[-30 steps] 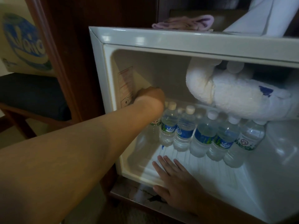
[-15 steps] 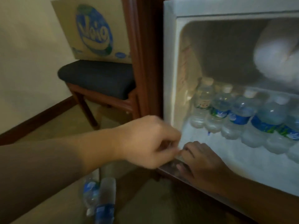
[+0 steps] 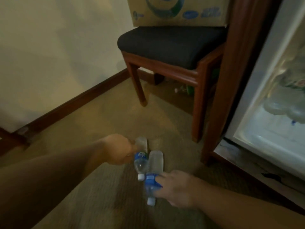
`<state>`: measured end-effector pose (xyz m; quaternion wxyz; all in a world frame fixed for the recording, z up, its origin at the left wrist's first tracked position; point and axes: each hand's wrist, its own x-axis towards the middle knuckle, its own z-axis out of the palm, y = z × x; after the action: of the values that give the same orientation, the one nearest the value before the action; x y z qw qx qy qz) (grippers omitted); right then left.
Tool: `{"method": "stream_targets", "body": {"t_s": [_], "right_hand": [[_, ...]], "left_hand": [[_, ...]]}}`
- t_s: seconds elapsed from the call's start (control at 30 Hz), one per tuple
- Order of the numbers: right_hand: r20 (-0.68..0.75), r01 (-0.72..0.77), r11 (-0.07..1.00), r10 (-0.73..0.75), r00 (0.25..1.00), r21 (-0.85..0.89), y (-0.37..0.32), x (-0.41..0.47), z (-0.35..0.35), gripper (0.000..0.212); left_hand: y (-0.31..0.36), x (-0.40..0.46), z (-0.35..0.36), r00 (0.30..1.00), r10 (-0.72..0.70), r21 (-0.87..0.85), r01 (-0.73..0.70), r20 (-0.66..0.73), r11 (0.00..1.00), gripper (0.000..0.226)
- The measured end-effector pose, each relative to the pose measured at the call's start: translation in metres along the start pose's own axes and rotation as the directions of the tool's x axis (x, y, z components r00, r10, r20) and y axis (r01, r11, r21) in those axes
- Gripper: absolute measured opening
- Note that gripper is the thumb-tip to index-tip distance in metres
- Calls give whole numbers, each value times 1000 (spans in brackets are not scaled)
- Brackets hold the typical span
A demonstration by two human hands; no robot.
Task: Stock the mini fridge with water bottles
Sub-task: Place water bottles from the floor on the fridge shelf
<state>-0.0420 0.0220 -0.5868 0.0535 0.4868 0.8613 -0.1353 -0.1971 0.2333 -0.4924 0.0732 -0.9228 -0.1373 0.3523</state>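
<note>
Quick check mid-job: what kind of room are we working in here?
Likely a hotel room: carpeted floor, a mini fridge built into a wooden cabinet, and a cushioned chair.

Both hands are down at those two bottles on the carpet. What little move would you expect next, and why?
Probably closing each grip and lifting. The left hand is at one bottle, the right hand at the other bottle; both bottles lie flat on the carpet, and the mini fridge stands open to the right.
</note>
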Motion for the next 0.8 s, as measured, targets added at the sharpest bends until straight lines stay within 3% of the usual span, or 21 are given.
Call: {"method": "stream_targets", "body": {"t_s": [0.1, 0.2, 0.37, 0.43, 0.6, 0.73, 0.8], "right_hand": [[63, 35, 994, -29, 998, -103, -23, 29, 23, 45], [168, 57, 980, -24, 985, -190, -35, 50, 43, 62], [247, -20, 947, 104, 963, -321, -47, 67, 55, 39], [221, -16, 944, 94, 971, -330, -48, 59, 55, 38], [-54, -118, 970, 109, 993, -213, -32, 32, 67, 30], [4, -147, 960, 153, 988, -237, -38, 50, 56, 42], [42, -193, 949, 210, 977, -248, -39, 58, 52, 35]], "left_hand": [[23, 10, 40, 996, 94, 116, -92, -12, 989, 50], [45, 20, 74, 990, 104, 136, -91, -97, 987, 58], [60, 34, 109, 986, 19, 60, -9, -165, 998, 66], [63, 37, 114, 982, -2, 50, 12, -190, 999, 59], [62, 50, 120, 968, 23, 49, -11, -251, 999, 55], [61, 57, 113, 957, 99, 151, -60, -272, 987, 57], [57, 55, 115, 953, 145, 209, -90, -267, 974, 59]]}}
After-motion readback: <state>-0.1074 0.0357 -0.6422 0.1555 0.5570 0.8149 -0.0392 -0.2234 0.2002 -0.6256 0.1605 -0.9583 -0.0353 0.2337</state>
